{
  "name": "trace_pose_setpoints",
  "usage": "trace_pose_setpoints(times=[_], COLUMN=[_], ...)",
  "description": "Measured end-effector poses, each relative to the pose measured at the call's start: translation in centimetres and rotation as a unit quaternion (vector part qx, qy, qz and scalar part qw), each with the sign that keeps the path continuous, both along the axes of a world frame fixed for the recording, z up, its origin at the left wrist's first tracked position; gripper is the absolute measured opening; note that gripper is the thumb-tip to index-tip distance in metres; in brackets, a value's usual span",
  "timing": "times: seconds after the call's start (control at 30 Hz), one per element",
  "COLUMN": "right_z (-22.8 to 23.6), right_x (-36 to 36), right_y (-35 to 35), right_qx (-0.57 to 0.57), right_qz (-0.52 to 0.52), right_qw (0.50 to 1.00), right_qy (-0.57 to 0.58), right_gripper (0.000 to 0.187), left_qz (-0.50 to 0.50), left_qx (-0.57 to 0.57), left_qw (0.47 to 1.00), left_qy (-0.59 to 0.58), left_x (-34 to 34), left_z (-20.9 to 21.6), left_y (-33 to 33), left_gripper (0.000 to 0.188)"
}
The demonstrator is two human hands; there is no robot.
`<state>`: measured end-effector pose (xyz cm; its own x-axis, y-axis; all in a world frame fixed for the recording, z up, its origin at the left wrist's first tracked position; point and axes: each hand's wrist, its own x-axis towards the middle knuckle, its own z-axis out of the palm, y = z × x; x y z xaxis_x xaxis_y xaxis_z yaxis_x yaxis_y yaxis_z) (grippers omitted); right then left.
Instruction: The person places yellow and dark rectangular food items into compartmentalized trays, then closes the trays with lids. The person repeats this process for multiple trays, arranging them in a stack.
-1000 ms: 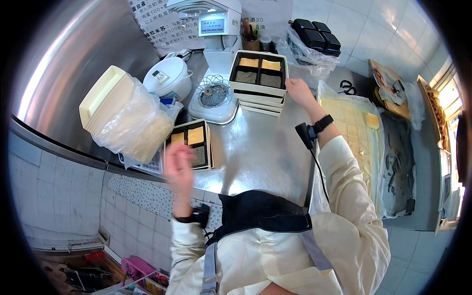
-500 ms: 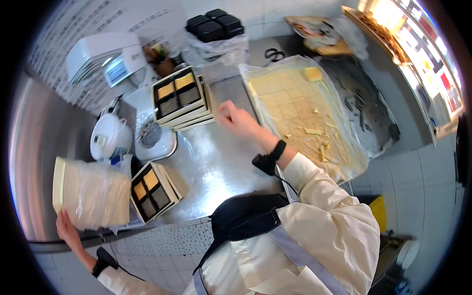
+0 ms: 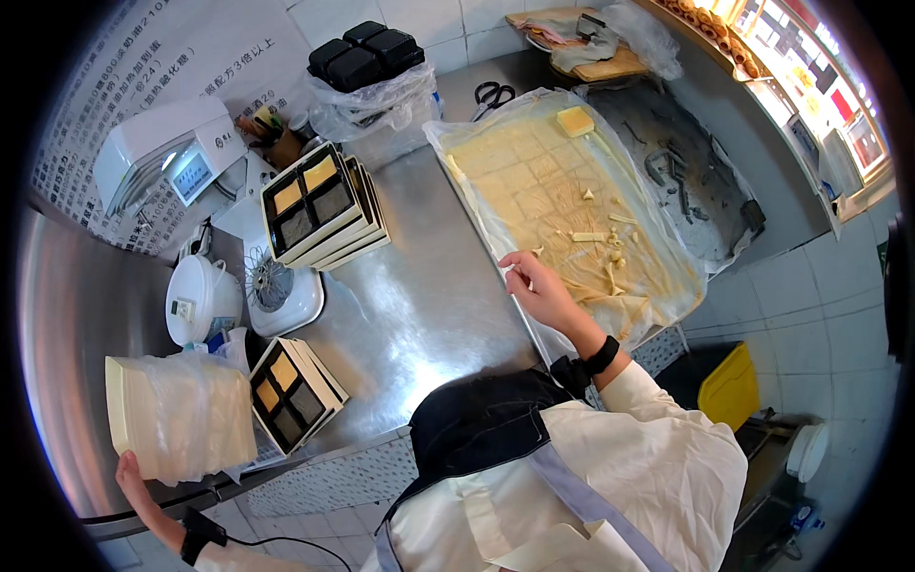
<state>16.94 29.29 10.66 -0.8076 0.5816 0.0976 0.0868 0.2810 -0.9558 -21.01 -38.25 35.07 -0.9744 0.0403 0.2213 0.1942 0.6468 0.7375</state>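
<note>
My left hand point(image 3: 138, 481) grips the lower corner of a stack of cream boxes point(image 3: 186, 419) in clear plastic wrap; some of its fingers are hidden. My right hand point(image 3: 541, 291) is over the left edge of a sheet pan point(image 3: 476, 204), its bent fingers apart and nothing visible in them. On the pan's yellow-stained lining point(image 3: 515, 162) lie a yellow cake square point(image 3: 575, 121) and several pale scraps point(image 3: 615, 257). Beside the wrapped stack are boxes point(image 3: 297, 396) with black four-part inserts, yellow squares and dark squares. A taller such stack point(image 3: 324, 205) stands farther back.
A white stand mixer point(image 3: 162, 157) with a whisk stands at the back left, near a white lidded tub point(image 3: 202, 298). Black containers point(image 3: 365, 55) sit on a plastic-covered bin. Black scissors point(image 3: 493, 97) lie behind the pan. At right is a dark, crumb-strewn tray point(image 3: 686, 162).
My right hand has moved away from the taller box stack, rightward and nearer, to the pan's edge. My left hand stays at the wrapped stack. The whole view has shifted slightly.
</note>
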Motion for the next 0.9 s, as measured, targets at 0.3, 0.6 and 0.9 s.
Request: trace_pose_setpoints(times=[0.3,0.6,0.9], right_z=[0.4,0.4,0.6], right_x=[-1.3,-0.1,0.7], right_y=[-0.6,-0.7,-0.3], right_qx=[-0.077,-0.14,-0.08], right_qz=[0.028,0.046,0.045], right_qw=[0.99,0.98,0.985], right_qy=[0.118,0.133,0.148], right_gripper=[0.013,0.013,0.016], left_qz=[-0.086,-0.095,-0.062], left_qx=[-0.323,-0.315,-0.599], left_qw=[0.939,0.943,0.798], left_qy=[0.077,0.044,0.018], left_x=[1.5,2.1,2.6], left_z=[3.3,3.4,6.3], left_y=[3.7,6.1,11.3], left_gripper=[0.02,0.004,0.024])
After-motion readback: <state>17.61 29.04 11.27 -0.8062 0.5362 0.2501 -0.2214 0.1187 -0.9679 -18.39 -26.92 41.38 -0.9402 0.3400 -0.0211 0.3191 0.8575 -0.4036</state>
